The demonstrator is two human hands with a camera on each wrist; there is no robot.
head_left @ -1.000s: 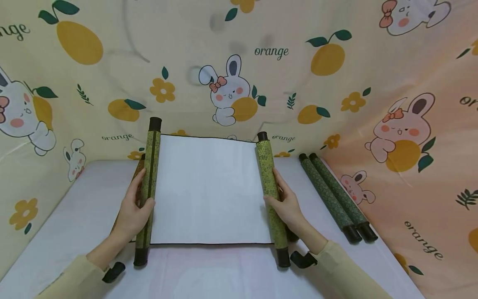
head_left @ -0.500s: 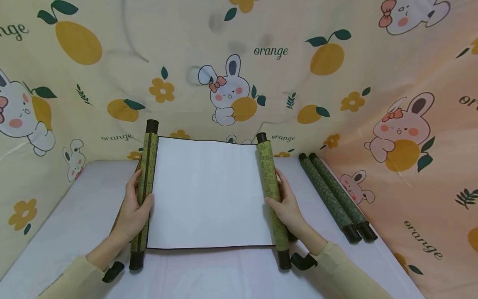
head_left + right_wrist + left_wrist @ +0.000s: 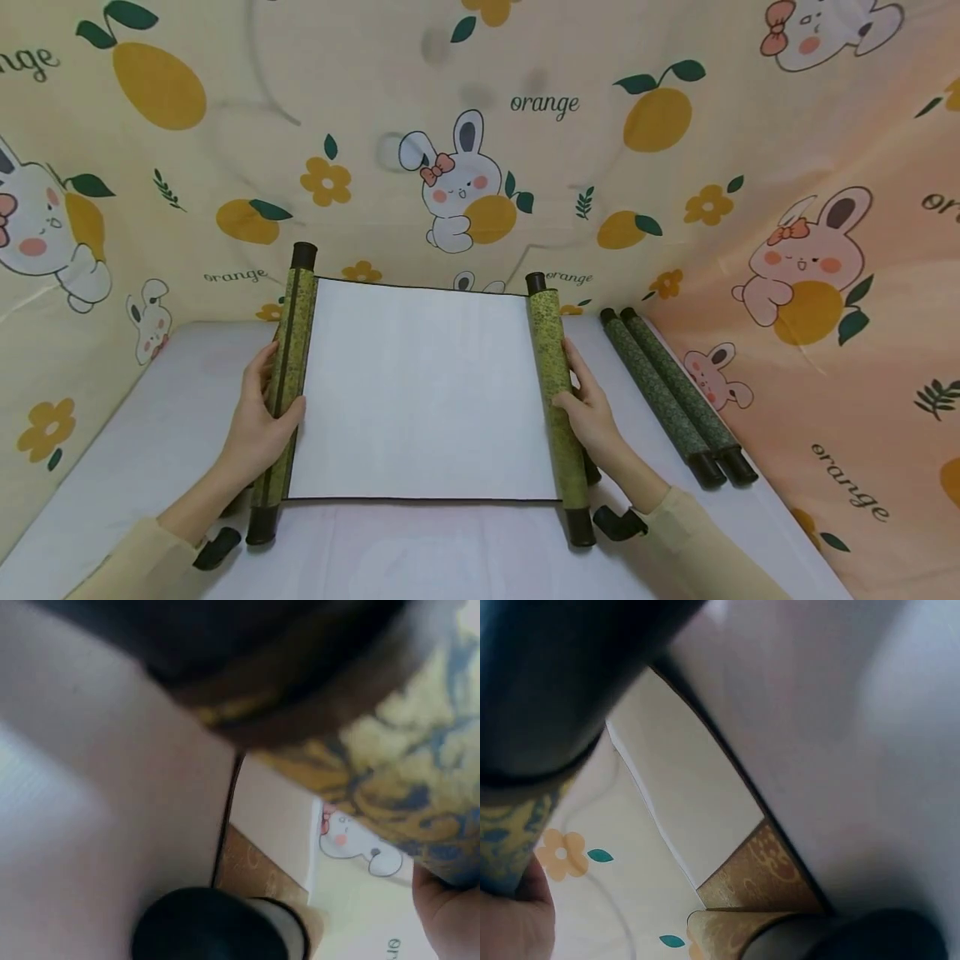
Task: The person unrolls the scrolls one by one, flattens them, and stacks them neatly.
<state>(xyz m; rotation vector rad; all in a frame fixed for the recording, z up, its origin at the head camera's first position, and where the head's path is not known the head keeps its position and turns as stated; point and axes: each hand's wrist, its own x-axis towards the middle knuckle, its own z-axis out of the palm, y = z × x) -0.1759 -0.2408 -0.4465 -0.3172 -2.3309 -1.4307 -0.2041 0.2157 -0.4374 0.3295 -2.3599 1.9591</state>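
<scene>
A scroll with a blank white sheet [image 3: 423,392] stretches between two yellow-green patterned rollers, each with dark end caps. My left hand [image 3: 261,421] grips the left roller [image 3: 291,350], thumb in front and fingers partly hidden behind. The right roller [image 3: 551,354] is held by my right hand [image 3: 596,421] in the same way. Both rollers lean slightly outward at the bottom. In the left wrist view, a brown patterned band [image 3: 761,866] and a dark-capped roll end [image 3: 877,937] show below. A similar dark cap [image 3: 206,926] appears in the right wrist view.
Two dark green rolled scrolls [image 3: 652,396] lie side by side on the white tabletop [image 3: 420,558] at the right. A cloth [image 3: 558,183] printed with rabbits and oranges hangs behind and along the sides. Black wrist-camera pieces [image 3: 217,548] sit near both sleeves.
The two hands have moved apart, the left to the left and the right to the right. More of the white sheet shows between the rollers, which have come slightly lower in view.
</scene>
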